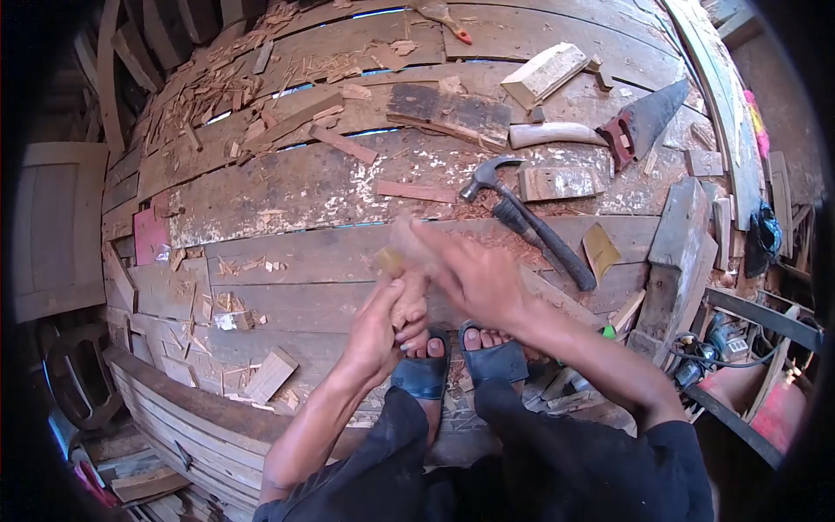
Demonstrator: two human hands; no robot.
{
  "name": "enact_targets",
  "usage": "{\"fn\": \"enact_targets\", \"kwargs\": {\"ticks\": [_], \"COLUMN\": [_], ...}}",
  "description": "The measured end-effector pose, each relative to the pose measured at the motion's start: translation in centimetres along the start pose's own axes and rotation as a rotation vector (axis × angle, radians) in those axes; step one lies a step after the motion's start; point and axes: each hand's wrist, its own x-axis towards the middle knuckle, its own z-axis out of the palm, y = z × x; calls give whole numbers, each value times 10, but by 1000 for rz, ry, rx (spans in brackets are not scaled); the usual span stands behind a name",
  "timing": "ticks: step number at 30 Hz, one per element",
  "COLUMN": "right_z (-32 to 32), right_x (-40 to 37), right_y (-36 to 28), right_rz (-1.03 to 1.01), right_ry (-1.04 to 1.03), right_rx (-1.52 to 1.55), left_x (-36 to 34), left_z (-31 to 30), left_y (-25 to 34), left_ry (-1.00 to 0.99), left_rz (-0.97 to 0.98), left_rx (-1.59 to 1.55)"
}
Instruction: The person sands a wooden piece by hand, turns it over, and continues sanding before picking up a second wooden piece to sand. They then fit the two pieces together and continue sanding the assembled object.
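Note:
My left hand (383, 324) is closed around a light wooden piece (407, 300), held above my sandals. At the top of that piece is a small yellowish part (390, 260), blurred. My right hand (474, 270) is just to the right of it, its fingers reaching over the top end and smeared by motion; whether it holds anything is hidden. Beyond my right hand a claw hammer (544, 235) lies on the planks, beside a dark-handled tool (513, 217). A yellowish sheet (600, 252) lies right of the hammer.
A handsaw (648, 126), a pale wooden handle (557, 133) and several wood blocks lie farther off on the plank floor (287, 252) among shavings. A brush (444, 17) is at the top. A thick beam (683, 226) stands right; stacked boards (191, 418) are at lower left.

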Motion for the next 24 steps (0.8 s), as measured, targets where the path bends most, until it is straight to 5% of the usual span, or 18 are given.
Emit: {"fn": "enact_targets", "kwargs": {"ticks": [2,5,8,12,16,20,24], "right_z": [-10,-4,-17,-12,-37,-11,-39], "right_x": [-14,-1,-23,-18,-40,-42,-46], "right_y": [-26,11,-17,7,-43,-10,-10], "right_rz": [-93,154,-21,153,37,128,165], "right_ry": [-61,-81,1,-64,-351,3,-178], "right_rx": [51,-41,90,30,88,220,211], "left_x": [7,-10,-16,-17,-23,-44,-53], "left_z": [-20,-7,-7,-1,-16,-2,-4], "left_y": [-8,-10,-12,-15,-31,-25,-29], "left_ry": [-39,-143,-164,-141,-57,-111,-150], "left_rz": [-104,-79,-69,-81,-82,-47,-34], "left_rx": [36,25,51,33,-45,-74,26]}}
